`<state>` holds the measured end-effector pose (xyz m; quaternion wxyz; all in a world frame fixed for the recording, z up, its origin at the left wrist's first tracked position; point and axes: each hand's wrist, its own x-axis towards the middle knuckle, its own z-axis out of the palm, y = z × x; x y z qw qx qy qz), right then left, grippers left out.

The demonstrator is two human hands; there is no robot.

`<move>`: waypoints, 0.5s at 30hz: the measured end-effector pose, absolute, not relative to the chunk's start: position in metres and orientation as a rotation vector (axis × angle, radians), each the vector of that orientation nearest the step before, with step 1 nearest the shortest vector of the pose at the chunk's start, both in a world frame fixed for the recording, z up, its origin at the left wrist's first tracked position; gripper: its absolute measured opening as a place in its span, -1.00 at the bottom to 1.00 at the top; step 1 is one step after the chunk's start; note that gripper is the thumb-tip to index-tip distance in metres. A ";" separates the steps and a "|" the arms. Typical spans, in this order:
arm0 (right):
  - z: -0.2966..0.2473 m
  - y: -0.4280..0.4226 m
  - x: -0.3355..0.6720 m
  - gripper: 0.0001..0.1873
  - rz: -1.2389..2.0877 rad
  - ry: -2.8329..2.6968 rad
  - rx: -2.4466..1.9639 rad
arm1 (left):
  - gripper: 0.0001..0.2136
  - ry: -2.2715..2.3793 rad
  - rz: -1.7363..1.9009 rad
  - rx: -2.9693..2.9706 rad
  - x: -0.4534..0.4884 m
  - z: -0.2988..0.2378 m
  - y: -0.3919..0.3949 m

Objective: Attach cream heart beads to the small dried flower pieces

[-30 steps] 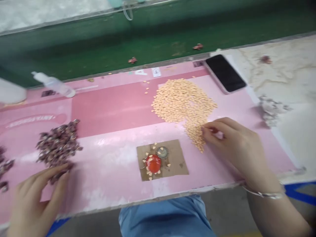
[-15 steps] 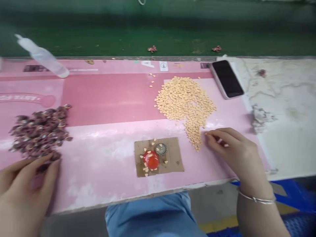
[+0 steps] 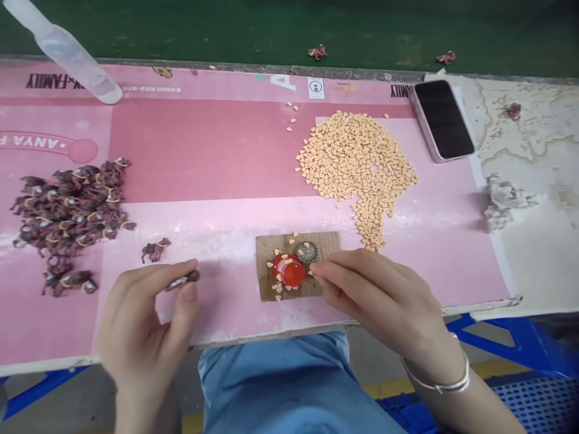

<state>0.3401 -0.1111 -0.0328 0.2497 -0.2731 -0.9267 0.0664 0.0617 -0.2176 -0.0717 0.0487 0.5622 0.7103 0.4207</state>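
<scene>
Between the thumb and fingers of my left hand (image 3: 149,313) is a small dark brown horse figurine (image 3: 184,280), partly hidden. Another horse lies just beyond it on the pink sheet, and a heap of brown figurines (image 3: 67,211) sits to the left. My right hand (image 3: 380,295) is closed in a pinch at the right side of a red cap (image 3: 293,274); a tiny tan piece (image 3: 311,273) shows at its fingertips. The cap and a metal bottle cap (image 3: 306,252) rest on a cardboard piece (image 3: 266,247), with several tan bits around them.
A spread pile of tan pieces (image 3: 353,157) lies beyond my right hand. Farther right are a phone (image 3: 443,120) and a crumpled whitish lump (image 3: 506,202). A translucent squeeze bottle (image 3: 76,60) lies at the back left. Two reddish figurines rest on the green ledge (image 3: 226,36).
My left hand has moved right from the heap with a horse, and one horse now lies apart from it. My right hand has gone from the tan pile to the red cap.
</scene>
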 end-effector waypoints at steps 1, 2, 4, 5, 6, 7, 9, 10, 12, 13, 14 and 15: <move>-0.033 -0.113 0.339 -0.84 0.156 -2.557 -0.719 | -0.89 2.108 1.308 1.768 0.069 -0.068 -0.215; -0.032 -0.114 0.338 -0.84 0.131 -2.590 -0.699 | -0.86 2.057 1.322 1.804 0.075 -0.065 -0.214; -0.031 -0.116 0.338 -0.81 0.076 -2.644 -0.667 | -0.80 1.990 1.312 1.756 0.085 -0.061 -0.215; -0.031 -0.117 0.339 -0.79 0.048 -2.665 -0.659 | -0.79 1.959 1.313 1.687 0.089 -0.060 -0.217; -0.030 -0.117 0.339 -0.77 0.019 -2.680 -0.652 | -0.79 1.933 1.322 1.590 0.094 -0.058 -0.219; -0.030 -0.117 0.339 -0.77 -0.009 -2.692 -0.649 | -0.80 1.917 1.337 1.463 0.100 -0.056 -0.220; -0.029 -0.117 0.339 -0.77 -0.045 -2.704 -0.644 | -0.85 1.909 1.379 1.163 0.113 -0.050 -0.223; -0.028 -0.117 0.340 -0.77 -0.053 -2.705 -0.641 | -0.87 1.909 1.402 1.019 0.120 -0.047 -0.223; -0.027 -0.116 0.340 -0.78 -0.037 -2.694 -0.635 | -0.81 1.874 1.432 0.789 0.131 -0.040 -0.222; -0.026 -0.117 0.340 -0.79 -0.008 -2.681 -0.640 | -0.78 1.829 1.436 0.708 0.134 -0.037 -0.220; -0.025 -0.118 0.340 -0.80 0.031 -2.658 -0.660 | -0.77 1.765 1.433 0.647 0.136 -0.036 -0.219; -0.025 -0.119 0.339 -0.80 0.080 -2.628 -0.697 | -0.76 1.677 1.416 0.614 0.136 -0.035 -0.218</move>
